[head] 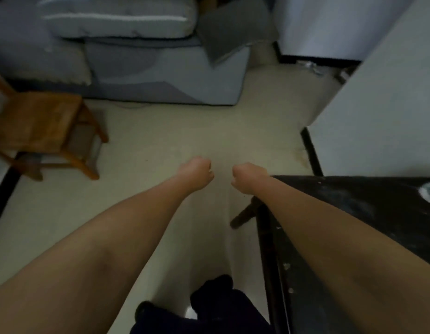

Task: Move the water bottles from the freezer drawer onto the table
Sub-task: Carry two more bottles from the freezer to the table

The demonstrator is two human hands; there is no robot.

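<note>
Pale floor (161,131) fills the view as both hands, left hand (197,173) and right hand (247,178), hang clenched and empty beside the dark counter (354,213). No bottles or freezer drawer visible; reaching the freezer likely comes next.

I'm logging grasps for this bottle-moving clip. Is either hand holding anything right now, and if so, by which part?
Nothing is held. The left hand and right hand are both closed into empty fists over the pale floor; no bottle is in view.
</note>
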